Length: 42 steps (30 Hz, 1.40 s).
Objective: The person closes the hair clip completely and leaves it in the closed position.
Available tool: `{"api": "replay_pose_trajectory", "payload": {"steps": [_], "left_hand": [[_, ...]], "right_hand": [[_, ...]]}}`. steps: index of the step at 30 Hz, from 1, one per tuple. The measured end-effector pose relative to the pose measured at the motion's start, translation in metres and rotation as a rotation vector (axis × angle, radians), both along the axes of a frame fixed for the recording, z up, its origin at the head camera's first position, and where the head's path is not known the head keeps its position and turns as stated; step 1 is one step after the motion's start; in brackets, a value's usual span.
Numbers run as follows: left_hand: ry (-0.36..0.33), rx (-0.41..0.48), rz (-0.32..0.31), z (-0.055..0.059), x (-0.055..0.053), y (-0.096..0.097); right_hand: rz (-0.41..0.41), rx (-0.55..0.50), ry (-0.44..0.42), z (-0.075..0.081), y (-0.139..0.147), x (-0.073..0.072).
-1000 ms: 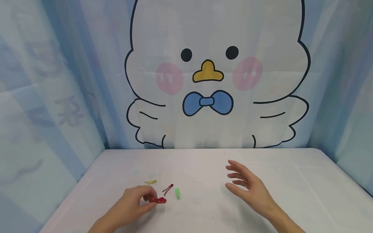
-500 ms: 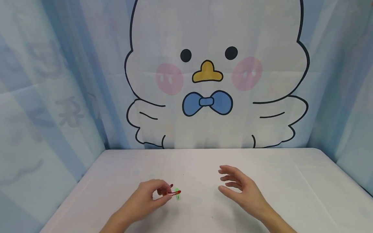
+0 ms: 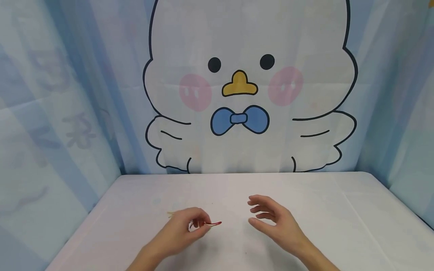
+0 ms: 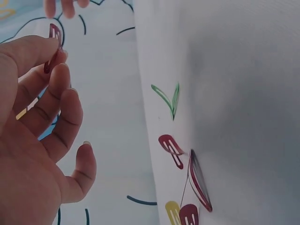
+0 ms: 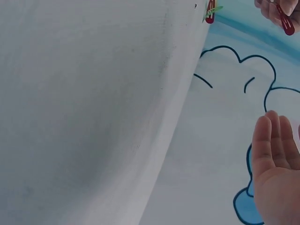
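My left hand (image 3: 185,230) pinches a red snap hair clip (image 3: 214,224) between thumb and fingers, its end pointing to the right. The left wrist view also shows this clip, with the other fingers loosely curled below it. On the table there lie a green hair clip (image 4: 174,105) spread in a V, a red clip (image 4: 171,150), a second red clip (image 4: 200,183) bent open, a yellow clip (image 4: 173,213) and another red clip (image 4: 189,213). My right hand (image 3: 276,224) hovers over the table at the right, fingers apart and holding nothing.
A white-covered table (image 3: 339,226) spreads out beneath both hands. Behind it hangs a curtain (image 3: 237,150) printed with a white bird wearing a blue bow tie. Pale blue curtain (image 3: 61,150) also closes off the sides. The left hand hides most loose clips in the head view.
My left hand has carried the red hair clip to the right and slightly up, covering the loose clips in the head view. My right hand has drifted left towards it, still holding nothing.
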<state>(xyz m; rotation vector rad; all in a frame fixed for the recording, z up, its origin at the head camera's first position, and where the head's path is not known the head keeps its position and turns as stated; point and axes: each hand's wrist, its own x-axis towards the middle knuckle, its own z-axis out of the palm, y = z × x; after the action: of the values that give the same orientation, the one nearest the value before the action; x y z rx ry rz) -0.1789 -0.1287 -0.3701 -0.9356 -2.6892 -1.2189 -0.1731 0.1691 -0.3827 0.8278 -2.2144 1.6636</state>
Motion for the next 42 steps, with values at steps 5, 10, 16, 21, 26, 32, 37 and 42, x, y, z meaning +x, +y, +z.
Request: {"api": "replay_pose_trajectory", "payload": {"steps": [5,10,16,21,26,32,37,42], "left_hand": [[0.006,0.007,-0.016,-0.001,-0.001,0.006],[-0.067,0.027,-0.025,0.002,-0.005,0.014],[-0.156,0.045,-0.017,0.006,-0.009,0.026],[-0.166,0.062,-0.023,0.007,-0.013,0.033],[-0.207,0.107,-0.047,0.008,-0.017,0.037],[-0.287,0.174,-0.067,0.011,-0.02,0.039],[-0.337,0.222,-0.071,0.014,-0.022,0.04],[-0.369,0.243,-0.07,0.014,-0.024,0.041]], "right_hand": [[0.027,0.001,-0.004,0.0,-0.003,-0.001],[0.044,0.003,-0.019,-0.001,-0.006,-0.001],[0.054,-0.008,-0.023,0.0,-0.008,-0.002],[0.046,-0.012,-0.037,0.0,-0.011,-0.003],[0.044,-0.021,-0.039,0.001,-0.013,-0.003],[0.044,-0.019,-0.051,0.003,-0.016,-0.004],[0.05,-0.026,-0.029,0.004,-0.019,-0.005],[0.035,-0.022,-0.032,0.005,-0.021,-0.006]]}}
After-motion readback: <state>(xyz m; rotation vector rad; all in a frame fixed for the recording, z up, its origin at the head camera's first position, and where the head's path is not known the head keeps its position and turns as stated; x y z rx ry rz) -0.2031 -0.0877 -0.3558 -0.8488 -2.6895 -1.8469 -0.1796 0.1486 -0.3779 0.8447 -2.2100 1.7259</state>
